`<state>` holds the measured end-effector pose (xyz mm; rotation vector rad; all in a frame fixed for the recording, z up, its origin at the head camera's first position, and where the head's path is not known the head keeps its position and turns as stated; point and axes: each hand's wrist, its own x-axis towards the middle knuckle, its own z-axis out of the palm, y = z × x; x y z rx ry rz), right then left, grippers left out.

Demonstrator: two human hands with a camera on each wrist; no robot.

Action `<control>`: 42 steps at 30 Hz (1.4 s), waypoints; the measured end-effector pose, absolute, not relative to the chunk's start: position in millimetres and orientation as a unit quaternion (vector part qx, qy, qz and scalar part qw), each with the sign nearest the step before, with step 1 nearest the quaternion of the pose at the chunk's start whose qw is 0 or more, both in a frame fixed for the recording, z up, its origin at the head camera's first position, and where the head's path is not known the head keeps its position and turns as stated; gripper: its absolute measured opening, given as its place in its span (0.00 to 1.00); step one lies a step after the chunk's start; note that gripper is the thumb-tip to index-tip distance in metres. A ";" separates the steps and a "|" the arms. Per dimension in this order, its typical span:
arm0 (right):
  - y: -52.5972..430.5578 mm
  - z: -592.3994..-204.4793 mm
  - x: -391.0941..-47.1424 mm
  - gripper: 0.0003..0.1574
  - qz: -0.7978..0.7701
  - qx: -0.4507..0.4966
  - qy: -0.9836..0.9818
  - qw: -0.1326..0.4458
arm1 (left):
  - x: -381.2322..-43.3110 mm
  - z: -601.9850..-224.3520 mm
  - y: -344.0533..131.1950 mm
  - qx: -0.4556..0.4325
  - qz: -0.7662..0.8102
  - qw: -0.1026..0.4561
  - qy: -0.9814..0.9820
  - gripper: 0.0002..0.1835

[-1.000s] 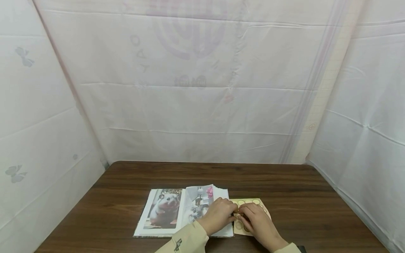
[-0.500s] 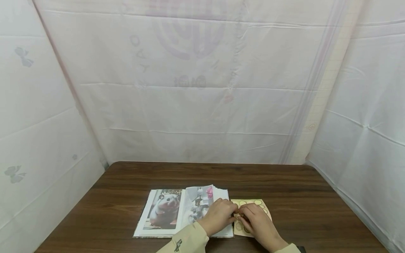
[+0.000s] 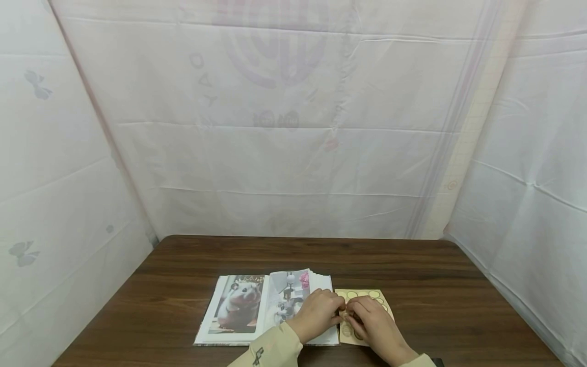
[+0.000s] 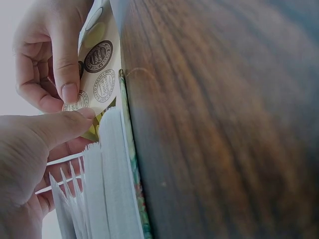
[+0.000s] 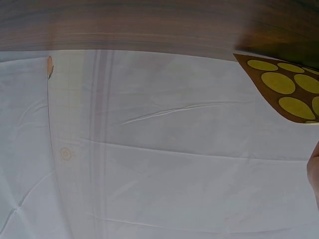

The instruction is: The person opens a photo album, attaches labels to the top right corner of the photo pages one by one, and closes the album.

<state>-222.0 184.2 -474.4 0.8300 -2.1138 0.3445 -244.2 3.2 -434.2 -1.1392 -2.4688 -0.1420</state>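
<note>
A cream sheet of round stickers lies beside the right edge of an open picture book. My left hand reaches across the right page and pinches the sheet's near-left edge, thumb on top and fingers beneath. My right hand is over the sheet, its fingertips meeting the left ones. In the left wrist view, the right thumb presses a printed round sticker at the edge, close to the left thumb. Yellow circles mark the bent-up sheet in the right wrist view.
The dark wooden table carries the book, whose pages show mouse pictures. Its fanned page edges stand under the left hand. A small black object sits at the front edge, by the right sleeve. White cloth walls enclose the table.
The sheet has shifted slightly and its far edge sits a little lower. Both hands keep nearly the same place, with small fingertip movements at the sheet's edge.
</note>
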 end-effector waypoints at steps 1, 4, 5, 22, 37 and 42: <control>184.0 -474.1 -221.8 0.16 0.137 0.329 -0.840 0.410 | -244.1 -434.0 3.1 -0.409 -0.053 0.206 -0.887 0.09; 183.4 -473.3 -221.3 0.18 0.141 0.329 -0.839 0.410 | -244.0 -433.5 3.0 -0.409 -0.057 0.201 -0.888 0.09; 183.2 -473.1 -221.2 0.18 0.144 0.330 -0.839 0.409 | -244.0 -433.4 3.0 -0.409 -0.058 0.200 -0.888 0.09; 181.2 -476.9 -219.6 0.09 0.145 0.335 -0.852 0.374 | -248.1 -439.4 0.8 -0.411 -0.047 0.184 -0.891 0.08; 181.2 -477.7 -216.4 0.07 0.199 0.316 -0.879 0.296 | -245.8 -439.5 1.0 -0.405 -0.020 0.160 -0.900 0.09; 179.5 -477.6 -214.8 0.15 0.233 0.291 -0.892 0.254 | -245.0 -439.6 1.4 -0.404 -0.014 0.157 -0.901 0.09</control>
